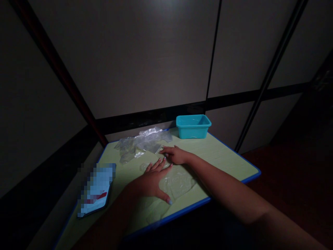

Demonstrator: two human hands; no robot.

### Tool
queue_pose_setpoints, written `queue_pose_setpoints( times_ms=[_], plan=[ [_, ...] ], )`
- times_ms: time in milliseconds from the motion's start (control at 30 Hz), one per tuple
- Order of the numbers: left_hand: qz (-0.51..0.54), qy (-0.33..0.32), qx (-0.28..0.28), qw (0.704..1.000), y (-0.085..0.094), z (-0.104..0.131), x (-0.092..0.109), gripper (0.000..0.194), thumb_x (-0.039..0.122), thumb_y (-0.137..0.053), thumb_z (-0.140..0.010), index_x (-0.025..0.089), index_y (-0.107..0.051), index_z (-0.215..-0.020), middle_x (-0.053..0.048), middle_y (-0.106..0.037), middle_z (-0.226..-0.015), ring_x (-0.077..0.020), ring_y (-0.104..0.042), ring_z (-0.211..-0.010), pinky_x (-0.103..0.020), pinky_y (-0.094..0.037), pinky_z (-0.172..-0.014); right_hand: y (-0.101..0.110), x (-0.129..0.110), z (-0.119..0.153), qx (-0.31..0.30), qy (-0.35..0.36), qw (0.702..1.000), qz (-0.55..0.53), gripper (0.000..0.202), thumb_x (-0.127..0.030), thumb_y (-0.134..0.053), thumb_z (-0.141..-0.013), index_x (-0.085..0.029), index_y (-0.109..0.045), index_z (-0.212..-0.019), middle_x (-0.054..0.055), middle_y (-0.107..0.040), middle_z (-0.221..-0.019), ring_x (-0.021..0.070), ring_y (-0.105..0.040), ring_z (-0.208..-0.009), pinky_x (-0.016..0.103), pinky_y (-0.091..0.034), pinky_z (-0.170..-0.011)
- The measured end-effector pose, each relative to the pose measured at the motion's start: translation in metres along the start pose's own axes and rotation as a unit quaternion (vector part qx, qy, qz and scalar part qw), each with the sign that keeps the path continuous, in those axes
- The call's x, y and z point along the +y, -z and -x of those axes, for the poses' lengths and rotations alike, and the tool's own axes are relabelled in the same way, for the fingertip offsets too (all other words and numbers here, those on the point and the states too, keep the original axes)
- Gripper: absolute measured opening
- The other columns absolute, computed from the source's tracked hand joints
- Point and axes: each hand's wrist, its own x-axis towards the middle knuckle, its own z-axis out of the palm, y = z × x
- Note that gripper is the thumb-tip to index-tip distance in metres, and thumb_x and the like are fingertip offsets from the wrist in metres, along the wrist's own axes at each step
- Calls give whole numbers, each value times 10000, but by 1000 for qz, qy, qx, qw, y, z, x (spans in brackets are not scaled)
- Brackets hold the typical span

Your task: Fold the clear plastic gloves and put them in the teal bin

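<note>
A clear plastic sheet or bag [179, 182] lies spread on the pale green table [229, 156], close to its front edge. My left hand [154, 178] rests on the plastic with its fingers spread and its thumb pointing toward the front edge. Just beyond it, my right hand [175, 155] reaches in from the right and touches the far part of the plastic, its index finger stretched out. Whether its curled fingers hold any plastic is too small to tell. More crumpled clear plastic [145, 140] lies behind both hands.
A turquoise container [193, 127] stands at the back right of the table. At the left edge lies a tablet or phone [97, 189] with a lit, partly blurred screen. Dark-framed panels [156, 62] rise behind the table, which has a blue rim.
</note>
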Motion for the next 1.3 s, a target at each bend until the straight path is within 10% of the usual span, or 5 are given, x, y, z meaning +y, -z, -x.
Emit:
queue_pose_setpoints(
  times_ms=[467, 900, 1200, 1300],
  plan=[
    [-12, 6, 11, 1000, -3, -1, -1, 1152, 774, -583, -535, 248, -107, -1443, -123, 19, -1506, -367, 46, -1355, -533, -53, -1075, 5, -15, 3, -23, -3, 997, 75, 467, -511, -308, -901, -322, -450, -1304, 72, -288, -1460, 291, -98, -1369, 687, -34, -967],
    [-15, 86, 60, 994, 8, 3, -33, 1025, 722, -499, -672, 206, -70, -1447, -119, 47, -1501, -290, 34, -1374, -501, -98, -1077, 27, 7, 8, 62, -104, 992, 41, 483, -424, -345, -911, -210, -423, -1337, 106, -309, -1447, 286, -180, -1354, 573, -144, -1052],
    [-1, 70, 11, 997, 6, 3, -21, 1152, 767, -520, -597, 182, -6, -1445, -131, 71, -1497, -298, 53, -1372, -561, -48, -1059, 29, 0, 19, -131, -138, 976, 102, 962, -638, -595, -661, -269, -161, -1436, 122, -7, -1507, 352, 45, -1361, 694, -36, -966],
    [-1, 75, -4, 997, 6, 2, -17, 1217, 754, -570, -555, 167, 20, -1442, -146, 108, -1486, -299, 87, -1366, -580, -17, -1049, 31, 5, 20, -113, -172, 971, 123, 840, -610, -549, -725, -294, -207, -1424, 117, -32, -1511, 353, 43, -1360, 703, -32, -954]
  ],
)
